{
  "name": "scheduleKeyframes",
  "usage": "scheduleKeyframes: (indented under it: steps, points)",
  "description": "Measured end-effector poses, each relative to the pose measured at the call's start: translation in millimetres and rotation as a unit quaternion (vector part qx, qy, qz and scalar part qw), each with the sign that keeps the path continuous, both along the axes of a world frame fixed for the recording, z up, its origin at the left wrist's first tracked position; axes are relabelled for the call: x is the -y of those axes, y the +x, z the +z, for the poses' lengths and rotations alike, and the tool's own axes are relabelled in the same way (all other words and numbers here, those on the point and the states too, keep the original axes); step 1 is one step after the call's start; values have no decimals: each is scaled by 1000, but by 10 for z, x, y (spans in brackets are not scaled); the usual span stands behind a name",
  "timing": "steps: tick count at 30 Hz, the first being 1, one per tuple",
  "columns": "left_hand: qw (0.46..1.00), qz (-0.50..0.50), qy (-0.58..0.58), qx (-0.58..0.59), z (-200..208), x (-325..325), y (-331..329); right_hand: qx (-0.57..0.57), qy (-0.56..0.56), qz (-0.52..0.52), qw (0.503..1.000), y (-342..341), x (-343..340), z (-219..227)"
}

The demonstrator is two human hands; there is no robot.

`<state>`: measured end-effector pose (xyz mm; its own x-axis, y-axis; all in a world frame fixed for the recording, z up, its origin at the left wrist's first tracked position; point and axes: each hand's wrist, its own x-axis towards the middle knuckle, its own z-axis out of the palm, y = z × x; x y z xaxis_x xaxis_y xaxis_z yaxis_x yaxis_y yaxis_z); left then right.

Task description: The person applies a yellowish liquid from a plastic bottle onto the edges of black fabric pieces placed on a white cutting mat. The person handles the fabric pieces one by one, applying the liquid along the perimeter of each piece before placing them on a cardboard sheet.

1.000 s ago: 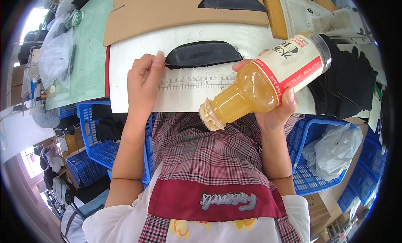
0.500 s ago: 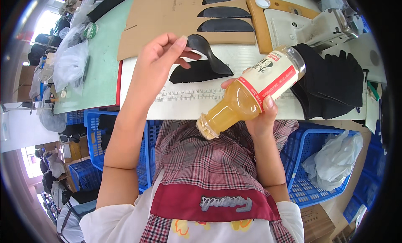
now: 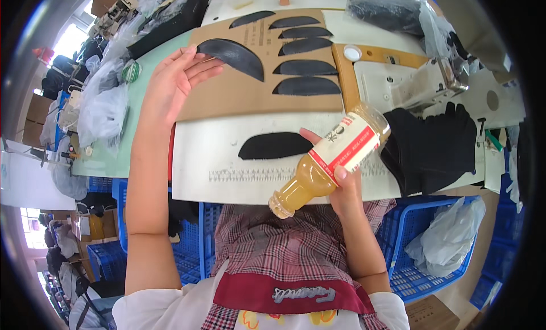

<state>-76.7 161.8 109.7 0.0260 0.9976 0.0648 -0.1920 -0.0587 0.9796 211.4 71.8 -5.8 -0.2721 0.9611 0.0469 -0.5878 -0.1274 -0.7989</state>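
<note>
My left hand (image 3: 179,80) pinches the left tip of a black half-moon piece (image 3: 232,56) between thumb and fingers, its other fingers spread. The piece is over the left part of a brown cardboard sheet (image 3: 227,100). In my right hand (image 3: 345,188) is a clear plastic bottle (image 3: 335,162) with a white and red label and yellowish liquid inside. It tilts with its neck down to the left, above the table's front edge. Just left of the bottle, a matte black half-moon piece (image 3: 273,145) lies on the white tabletop (image 3: 199,154), behind a printed ruler scale.
Several black half-moon pieces (image 3: 307,67) lie in a column on the cardboard. A sewing machine (image 3: 421,80) stands at right, with black gloves (image 3: 432,148) before it. A white cap (image 3: 352,52) rests on a wooden strip. Blue baskets (image 3: 421,262) sit below the table.
My left hand has lifted the half-moon piece away from the one on the tabletop and carried it up-left over the cardboard. The bottle stays tilted in my right hand. The view has shifted.
</note>
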Motion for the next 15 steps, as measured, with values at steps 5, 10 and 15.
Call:
scheduleKeyframes:
  steps: [5, 10, 15]
  points:
    - [999, -21, -3, 28, -195, -758, -133, 11, -17, -35, 999, 3, -9, -38]
    - [994, -19, -42, 103, -309, -1387, 82, 62, -40, -52, 996, 43, 90, -7]
    - [997, 23, -37, 68, -679, -1514, -62, 78, -54, -80, 992, 44, 149, 71]
